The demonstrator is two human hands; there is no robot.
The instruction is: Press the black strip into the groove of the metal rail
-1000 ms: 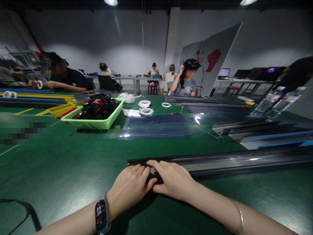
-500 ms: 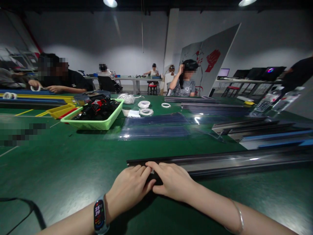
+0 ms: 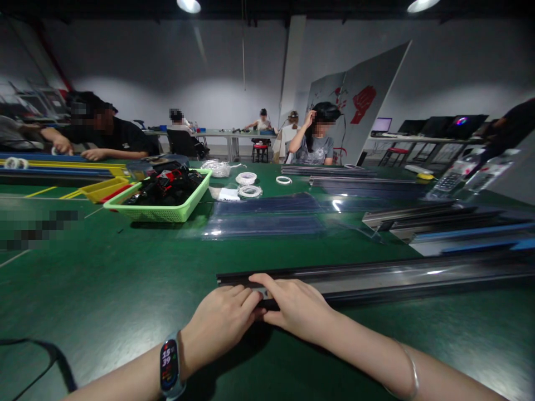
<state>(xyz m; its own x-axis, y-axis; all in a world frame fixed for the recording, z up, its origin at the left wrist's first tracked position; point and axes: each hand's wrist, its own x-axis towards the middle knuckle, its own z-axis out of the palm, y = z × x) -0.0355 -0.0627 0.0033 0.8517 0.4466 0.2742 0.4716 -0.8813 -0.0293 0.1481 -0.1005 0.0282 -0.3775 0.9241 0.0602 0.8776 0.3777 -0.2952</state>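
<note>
A long dark channel profile with a shiny clear strip along its inside lies across the green table in front of me, running off to the right. Near its left end, my left hand is closed over the front edge, fingers bent on top and thumb low. Right beside it, my right hand grips the same edge, with the index finger stretched over the channel and the thumb below. The fingertips of both hands nearly meet there. A small part of the channel shows between them; anything tiny under the fingers is hidden.
Beyond the profile lie clear plastic sheets, white tape rolls and a green basket of black parts. More profiles and water bottles stand at right. A co-worker sits at the far left.
My left thumb and fingers have shifted slightly in against the front edge, and my right index finger has lifted a little. At the left, the co-worker has bent lower over the table.
</note>
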